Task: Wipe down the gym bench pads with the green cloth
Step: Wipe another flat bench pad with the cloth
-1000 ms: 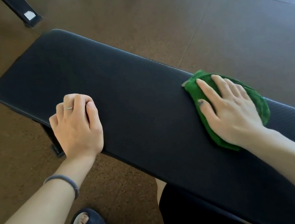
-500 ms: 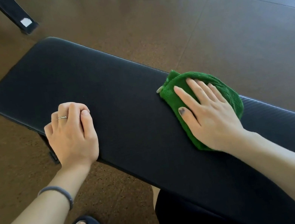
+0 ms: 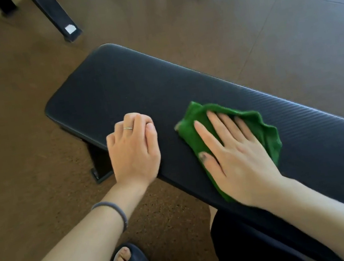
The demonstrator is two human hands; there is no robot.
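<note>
Cloth (image 3: 192,131) now nearer left hand (image 3: 134,150)

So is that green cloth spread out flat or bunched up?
Bunched, loosely. The cloth shows wavy folds at its edges, pressed on the pad under the flat right hand.

Long black padded gym bench pad (image 3: 135,86) with fine ribbed texture and rounded corners, running diagonally from upper left to lower right. Crumpled bright green terry cloth (image 3: 191,127) lying flat on its near half, wavy-edged, pressed under a flat right hand (image 3: 235,153).
</note>
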